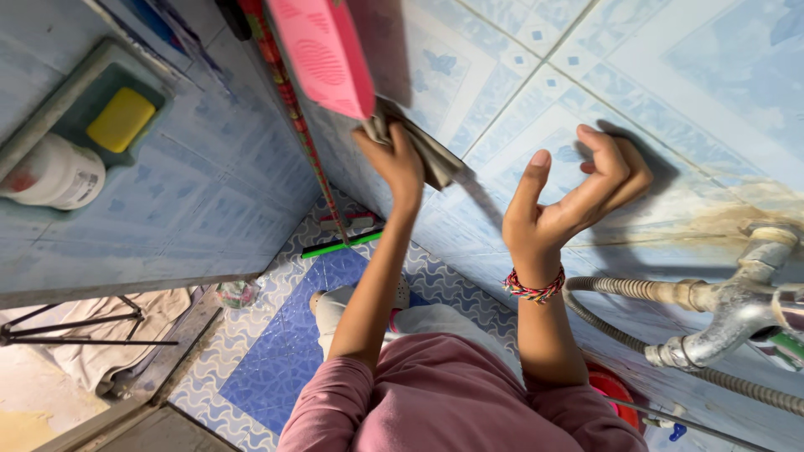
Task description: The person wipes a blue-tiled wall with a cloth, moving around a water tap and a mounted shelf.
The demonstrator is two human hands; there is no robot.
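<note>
1. The left hand (394, 163) grips one grey cloth (423, 146), pressed flat to the tiled wall (519, 92) just under the pink plastic piece (322, 50), so it can rub there.
2. The right hand (578, 197) holds nothing, its fingers loosely curled and clear of the wall.
3. One yellow soap (121, 119) and one white jar (54, 174) sit in the wall niche; one metal tap (737, 301) with its hose stands at the right.

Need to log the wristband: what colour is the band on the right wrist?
Multicoloured braided thread, mainly red with yellow and dark strands; head view.
</note>
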